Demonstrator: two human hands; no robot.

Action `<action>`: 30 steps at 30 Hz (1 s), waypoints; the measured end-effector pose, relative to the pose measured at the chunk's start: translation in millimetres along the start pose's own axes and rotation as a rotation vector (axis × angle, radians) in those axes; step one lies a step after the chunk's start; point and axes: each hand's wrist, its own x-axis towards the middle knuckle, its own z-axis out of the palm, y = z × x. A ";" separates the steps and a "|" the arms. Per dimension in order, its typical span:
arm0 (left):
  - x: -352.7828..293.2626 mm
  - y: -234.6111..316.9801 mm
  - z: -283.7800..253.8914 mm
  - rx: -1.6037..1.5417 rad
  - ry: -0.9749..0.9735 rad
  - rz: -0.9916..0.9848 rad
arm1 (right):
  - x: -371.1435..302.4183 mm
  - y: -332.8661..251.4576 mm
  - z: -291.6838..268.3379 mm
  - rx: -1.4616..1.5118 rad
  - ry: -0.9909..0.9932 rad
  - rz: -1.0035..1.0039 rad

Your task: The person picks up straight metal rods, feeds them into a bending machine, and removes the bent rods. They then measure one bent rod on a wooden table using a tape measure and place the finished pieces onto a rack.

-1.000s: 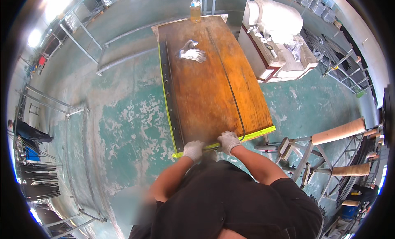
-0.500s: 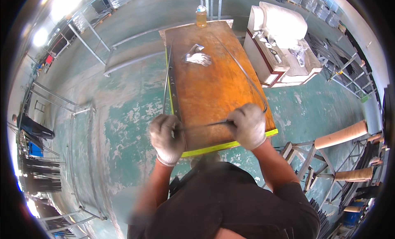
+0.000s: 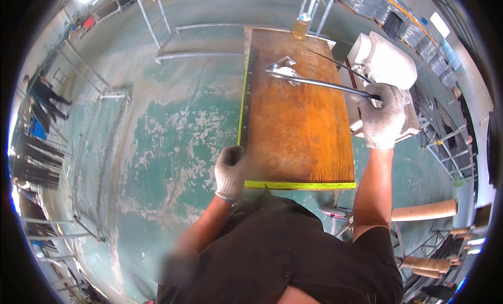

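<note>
Right hand [image 3: 384, 118] grip clamped on dark rod [image 3: 325, 84], out past desk [image 3: 298, 136]'s right edge; rod reaches back over it. Left hand [image 3: 229, 174] curled by near-left corner, can't tell if closed. Wide floor [image 3: 178, 141] leftward.

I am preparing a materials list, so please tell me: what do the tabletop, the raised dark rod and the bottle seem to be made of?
Tabletop: probably wood, with a worn orange-brown finish; streaks and stains show. Rod: perhaps metal or stiff plastic, smooth and dark; a glint runs along it. Bottle: likely plastic or glass; its amber body looks see-through.
</note>
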 end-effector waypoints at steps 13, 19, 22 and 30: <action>-10.6 -17.9 -16.6 -0.084 -0.052 -0.147 | -3.5 11.9 3.3 -0.011 -0.014 -0.001; -14.0 -8.0 -14.0 -0.125 -0.107 -0.162 | -3.3 11.0 6.9 0.023 0.027 0.016; -12.4 -8.3 -14.3 -0.106 -0.118 -0.160 | -3.3 13.7 7.1 0.044 0.029 0.034; -10.4 -14.4 -14.3 -0.106 -0.145 -0.165 | -3.2 11.2 5.7 0.049 0.023 0.028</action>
